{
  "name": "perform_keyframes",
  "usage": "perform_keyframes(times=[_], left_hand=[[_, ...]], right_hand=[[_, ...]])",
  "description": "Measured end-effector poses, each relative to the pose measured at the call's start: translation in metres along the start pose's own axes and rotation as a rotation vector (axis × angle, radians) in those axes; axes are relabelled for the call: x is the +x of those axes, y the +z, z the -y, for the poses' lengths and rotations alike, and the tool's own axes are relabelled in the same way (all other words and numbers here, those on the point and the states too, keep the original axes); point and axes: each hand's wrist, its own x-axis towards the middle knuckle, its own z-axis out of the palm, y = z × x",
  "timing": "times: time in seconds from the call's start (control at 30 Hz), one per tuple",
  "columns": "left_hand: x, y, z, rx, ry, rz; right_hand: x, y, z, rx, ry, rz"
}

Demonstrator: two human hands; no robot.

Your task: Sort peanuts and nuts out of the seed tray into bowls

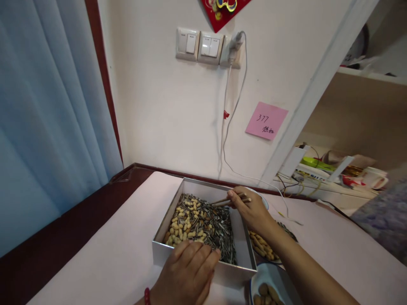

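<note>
A shallow white box (pixel 203 260) on the table holds a mix of striped sunflower seeds (pixel 216 226) and peanuts (pixel 181 226). My left hand (pixel 187 273) rests on the box's near rim, fingers curled over the edge, holding the box. My right hand (pixel 249 209) is above the box's far right corner and grips a pair of wooden chopsticks (pixel 222 201), whose tips point left over the seeds. A bowl (pixel 276 277) with a few peanuts stands at the near right. Beside the box lies a plate of peanuts (pixel 262 248), partly hidden by my right forearm.
The table (pixel 121 254) has a pale cover and stands in a corner against a white wall. A blue curtain (pixel 47 110) hangs at the left. A white cable (pixel 229 127) runs down from a wall socket. Cluttered shelves (pixel 333 173) stand at the right.
</note>
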Motion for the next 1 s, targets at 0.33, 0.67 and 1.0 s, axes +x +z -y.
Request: perform_keyframes(times=[0.33,0.67,1.0], left_hand=[[-0.002,0.002,0.001,-0.012,-0.003,-0.008],[0.000,-0.001,0.001,-0.048,-0.015,-0.002],[0.004,-0.004,0.000,-0.048,-0.028,0.010]], right_hand=[[-0.007,-0.005,0.004,0.029,-0.028,-0.057],[-0.094,-0.099,0.029,0.002,0.012,-0.413],[-0.171,-0.155,-0.004,-0.159,0.413,-0.654]])
